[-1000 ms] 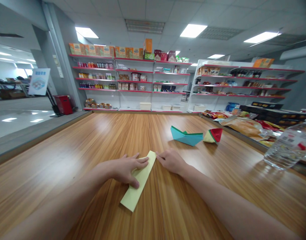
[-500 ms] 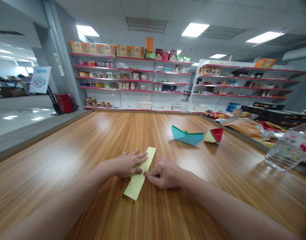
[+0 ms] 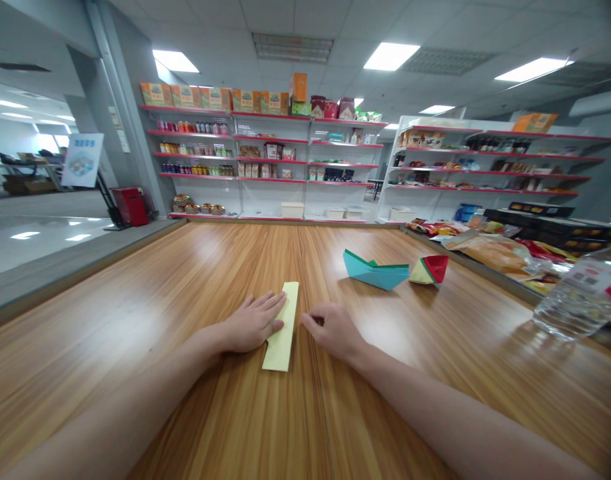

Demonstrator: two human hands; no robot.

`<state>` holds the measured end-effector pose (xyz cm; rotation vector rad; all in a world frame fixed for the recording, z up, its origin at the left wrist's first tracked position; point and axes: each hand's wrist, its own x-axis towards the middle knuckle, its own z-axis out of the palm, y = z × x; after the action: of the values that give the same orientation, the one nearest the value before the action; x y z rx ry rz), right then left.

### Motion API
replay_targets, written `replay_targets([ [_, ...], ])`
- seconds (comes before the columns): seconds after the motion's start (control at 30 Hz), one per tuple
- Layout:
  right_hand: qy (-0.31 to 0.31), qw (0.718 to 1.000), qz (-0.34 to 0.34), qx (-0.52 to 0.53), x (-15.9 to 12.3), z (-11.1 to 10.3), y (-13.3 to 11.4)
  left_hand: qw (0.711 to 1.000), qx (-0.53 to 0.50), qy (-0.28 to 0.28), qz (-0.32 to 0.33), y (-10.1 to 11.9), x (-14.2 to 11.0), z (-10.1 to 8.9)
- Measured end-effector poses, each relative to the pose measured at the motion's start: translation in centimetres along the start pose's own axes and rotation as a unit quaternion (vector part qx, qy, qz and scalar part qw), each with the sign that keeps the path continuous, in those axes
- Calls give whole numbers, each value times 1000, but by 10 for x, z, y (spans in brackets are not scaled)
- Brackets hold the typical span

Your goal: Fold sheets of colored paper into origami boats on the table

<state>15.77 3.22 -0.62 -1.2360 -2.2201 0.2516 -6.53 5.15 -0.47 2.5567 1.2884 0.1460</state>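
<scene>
A long folded strip of pale yellow paper (image 3: 282,340) lies on the wooden table (image 3: 225,420), its length running away from me. My left hand (image 3: 252,323) rests flat on the strip's left side, fingers stretched out and covering part of that edge. Just right of the paper, apart from it, is my right hand (image 3: 335,328). Its fingers are curled with thumb and forefinger together, and whatever they might hold cannot be made out. Farther back to the right stands a blue and green folded paper boat (image 3: 378,275). Beside it sits a small red, green and yellow folded paper piece (image 3: 429,270).
A clear plastic bottle (image 3: 580,293) stands at the right edge of the table. Behind it are packaged snacks (image 3: 500,253) and black boxes (image 3: 550,223). Shelves of goods (image 3: 270,150) line the back, and a red box (image 3: 130,205) stands on the floor at left.
The yellow strip has turned to point more straight ahead and shifted farther away. My right hand slid down its right edge toward me, then came off it and moved back up.
</scene>
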Motion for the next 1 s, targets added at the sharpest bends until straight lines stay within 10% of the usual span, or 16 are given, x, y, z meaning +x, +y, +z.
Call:
replay_targets([
  [0.47,15,994,-68,79,2,1,-2,994,-96,57,18,12,3,1],
  [1.0,99,966,-182,157,-2,-9,-17,880,-437,153,108,60,1,-16],
])
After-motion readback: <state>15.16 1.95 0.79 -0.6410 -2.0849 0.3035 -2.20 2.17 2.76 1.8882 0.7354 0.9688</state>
